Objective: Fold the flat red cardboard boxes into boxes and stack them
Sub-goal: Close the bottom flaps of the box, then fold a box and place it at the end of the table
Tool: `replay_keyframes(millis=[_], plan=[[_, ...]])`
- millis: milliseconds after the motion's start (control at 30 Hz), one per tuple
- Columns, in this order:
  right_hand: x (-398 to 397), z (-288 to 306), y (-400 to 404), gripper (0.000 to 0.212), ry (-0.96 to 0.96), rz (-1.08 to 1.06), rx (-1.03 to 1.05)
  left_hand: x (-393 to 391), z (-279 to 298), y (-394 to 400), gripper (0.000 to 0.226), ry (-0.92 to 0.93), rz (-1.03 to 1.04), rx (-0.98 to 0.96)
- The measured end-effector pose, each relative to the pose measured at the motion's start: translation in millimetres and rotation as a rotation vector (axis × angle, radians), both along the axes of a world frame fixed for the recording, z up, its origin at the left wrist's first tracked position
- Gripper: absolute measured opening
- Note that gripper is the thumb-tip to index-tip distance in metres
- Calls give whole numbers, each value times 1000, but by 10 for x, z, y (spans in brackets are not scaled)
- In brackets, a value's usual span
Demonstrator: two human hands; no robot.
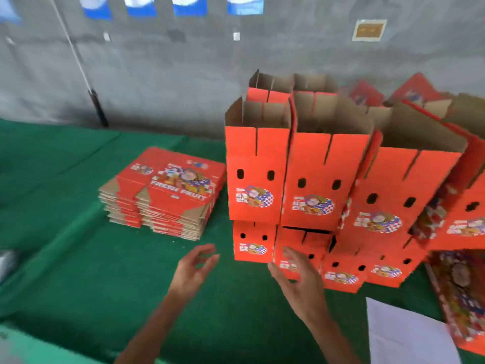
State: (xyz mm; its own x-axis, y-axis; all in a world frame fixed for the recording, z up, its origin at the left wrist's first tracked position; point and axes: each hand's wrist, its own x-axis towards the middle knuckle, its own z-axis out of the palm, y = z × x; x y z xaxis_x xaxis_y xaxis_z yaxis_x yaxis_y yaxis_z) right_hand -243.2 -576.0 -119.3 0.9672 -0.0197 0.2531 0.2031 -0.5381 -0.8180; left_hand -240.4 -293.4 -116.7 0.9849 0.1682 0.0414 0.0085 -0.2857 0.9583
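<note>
A pile of flat red cardboard boxes (168,190) printed "FRESH FRUIT" lies on the green table cover (78,258) at centre left. To its right stand several folded red boxes (309,179), top flaps up, stacked in two layers. My left hand (195,266) hovers open over the cover, between the flat pile and the stack, holding nothing. With fingers spread and empty, my right hand (296,274) is raised in front of the lower row of folded boxes. Whether it touches them is unclear through the blur.
A white sheet (404,334) lies at the lower right, beside another flat red box (462,298) at the right edge. A grey wall (183,74) runs behind the table, with a pole (84,72) leaning against it at the left.
</note>
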Motion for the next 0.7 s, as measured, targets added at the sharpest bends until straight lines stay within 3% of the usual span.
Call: replay_keyframes(millis=[233, 367, 533, 700], plan=[[576, -23, 1870, 71, 61, 150, 12, 496, -50, 1831, 30, -14, 66, 8], [1047, -68, 2650, 79, 134, 187, 39, 940, -59, 2584, 46, -17, 133, 85], [1865, -233, 3193, 85, 174, 106, 11, 1713, -51, 3296, 62, -51, 362, 610], [2390, -457, 3429, 70, 300, 44, -226, 2290, -33, 3711, 71, 95, 334, 906]])
